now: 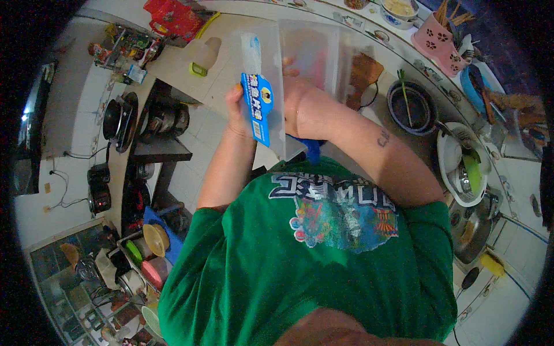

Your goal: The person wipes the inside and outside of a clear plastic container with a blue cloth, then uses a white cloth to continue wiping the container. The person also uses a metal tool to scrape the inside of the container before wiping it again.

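Observation:
In front of my chest is a clear plastic container (270,52) with a blue label that bears writing. My left hand (236,106) grips its left side, thumb at the label's edge. My right forearm reaches across from the right, and my right hand (295,93) is at the container, partly behind or inside its cloudy wall. A few of its fingertips show above the wrist; whether they hold anything cannot be told. Something reddish shows blurred through the plastic.
Beyond on the counter are a measuring jug with a green handle (198,69) and a red bag (173,19). To the right stand a dark pan (412,106), a white basin (443,173) with dishes, and a metal sink (467,242). Pots and a cluttered rack (56,277) fill the left.

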Demonstrator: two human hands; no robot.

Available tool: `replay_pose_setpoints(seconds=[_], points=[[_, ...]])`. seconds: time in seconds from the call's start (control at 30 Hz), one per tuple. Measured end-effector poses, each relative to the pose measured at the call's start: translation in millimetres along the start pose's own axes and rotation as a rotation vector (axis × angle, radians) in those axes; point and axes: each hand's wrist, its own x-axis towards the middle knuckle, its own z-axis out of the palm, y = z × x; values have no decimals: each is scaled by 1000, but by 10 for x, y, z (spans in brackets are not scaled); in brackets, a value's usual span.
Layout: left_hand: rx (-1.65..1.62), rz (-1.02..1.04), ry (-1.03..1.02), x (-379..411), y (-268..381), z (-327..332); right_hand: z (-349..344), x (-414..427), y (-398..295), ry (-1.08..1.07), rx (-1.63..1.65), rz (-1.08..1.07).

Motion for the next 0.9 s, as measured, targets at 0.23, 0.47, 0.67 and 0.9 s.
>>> replay_pose_setpoints(seconds=[0.23, 0.47, 0.67, 0.9], points=[[24, -99, 342, -148, -172, -149, -197, 246, 214, 326, -204, 301], [44, -110, 327, -130, -136, -167, 37, 155, 191, 253, -221, 241], [99, -15, 203, -143, 17, -280, -196, -60, 21, -185, 211, 463], [-21, 139, 250, -35, 194, -424, -1110, -727, 169, 189, 166, 508]])
